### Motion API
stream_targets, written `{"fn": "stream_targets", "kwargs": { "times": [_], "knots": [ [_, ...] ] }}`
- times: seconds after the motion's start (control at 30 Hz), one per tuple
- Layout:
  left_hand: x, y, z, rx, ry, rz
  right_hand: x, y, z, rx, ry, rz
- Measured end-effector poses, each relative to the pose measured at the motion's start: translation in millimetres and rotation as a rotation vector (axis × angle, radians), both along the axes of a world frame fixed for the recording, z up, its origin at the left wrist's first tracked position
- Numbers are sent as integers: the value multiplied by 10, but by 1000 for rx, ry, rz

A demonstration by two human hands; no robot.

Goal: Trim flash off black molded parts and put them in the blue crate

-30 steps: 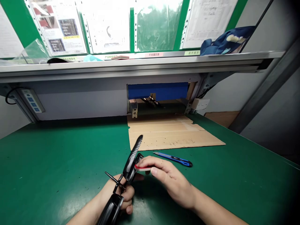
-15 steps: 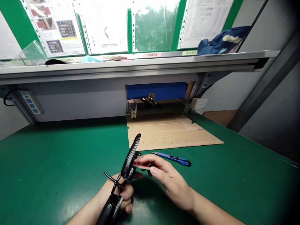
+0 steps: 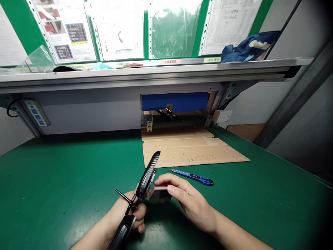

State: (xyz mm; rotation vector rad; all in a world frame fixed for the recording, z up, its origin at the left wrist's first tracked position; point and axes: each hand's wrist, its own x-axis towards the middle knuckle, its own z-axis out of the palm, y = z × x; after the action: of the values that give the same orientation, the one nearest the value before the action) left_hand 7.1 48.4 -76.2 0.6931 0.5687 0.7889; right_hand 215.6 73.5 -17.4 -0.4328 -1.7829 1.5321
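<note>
My left hand [image 3: 140,211] is closed round the narrow middle of a black plastic part [image 3: 145,184]. This part has two long curved pieces, the upper one ribbed, and a thin rod sticks out to the left. My right hand [image 3: 184,198] pinches a small flat pad [image 3: 160,195] between thumb and fingers. Its edge is pale and reddish, and its dark face is smeared by motion. The pad is close beside the right side of the upper curved piece; I cannot tell whether they touch.
A blue utility knife [image 3: 194,176] lies beyond my right hand on the green table [image 3: 65,173]. Behind it a cardboard sheet [image 3: 182,152] leads to an opening under a blue flap [image 3: 174,101], with dark parts inside. Small black scraps dot the table.
The pad has tilted, showing its dark face, and dropped slightly away from the black part. My left hand still holds the black part, now turned a little. The view has shifted slightly.
</note>
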Motion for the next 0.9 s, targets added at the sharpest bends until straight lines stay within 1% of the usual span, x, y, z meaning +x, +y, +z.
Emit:
{"fn": "stream_targets", "kwargs": {
  "times": [0.07, 0.1, 0.17, 0.3, 0.5, 0.63, 0.67, 0.73, 0.8, 0.83, 0.9],
  "knots": [
    [-21, 13, 4, 8, 1, 24, -1, -9, 30, 13, -10, 35],
    [-28, 16, 15, 12, 0, 29, 0, -12, 36, 35, -4, 31],
    [-30, 14, 42, 19, -4, 24, 7, -13, 30, 87, 22, -27],
    [-9, -12, 53, 10, -6, -13, 10, -10, -23, 127, 30, -122],
    [-13, -11, -43, -2, -5, -9, -10, -23, -20, 118, -9, -44],
    [-6, 2, -57, -3, 10, -13, 24, 26, 1, 70, -24, -18],
    [-4, 3, -50, 0, 13, -15, 35, 40, 1, 52, -19, -19],
    [-4, 6, -27, 9, 19, -13, 50, 55, -6, 40, 9, -71],
    [-11, 7, -5, 15, 25, -8, 50, 50, -14, 75, 27, -147],
    [-15, 7, 2, 17, 30, -4, 46, 43, -17, 106, 22, -160],
    [-17, 7, 7, 17, 47, 6, 38, 29, -15, 175, -17, -118]
  ]
}}
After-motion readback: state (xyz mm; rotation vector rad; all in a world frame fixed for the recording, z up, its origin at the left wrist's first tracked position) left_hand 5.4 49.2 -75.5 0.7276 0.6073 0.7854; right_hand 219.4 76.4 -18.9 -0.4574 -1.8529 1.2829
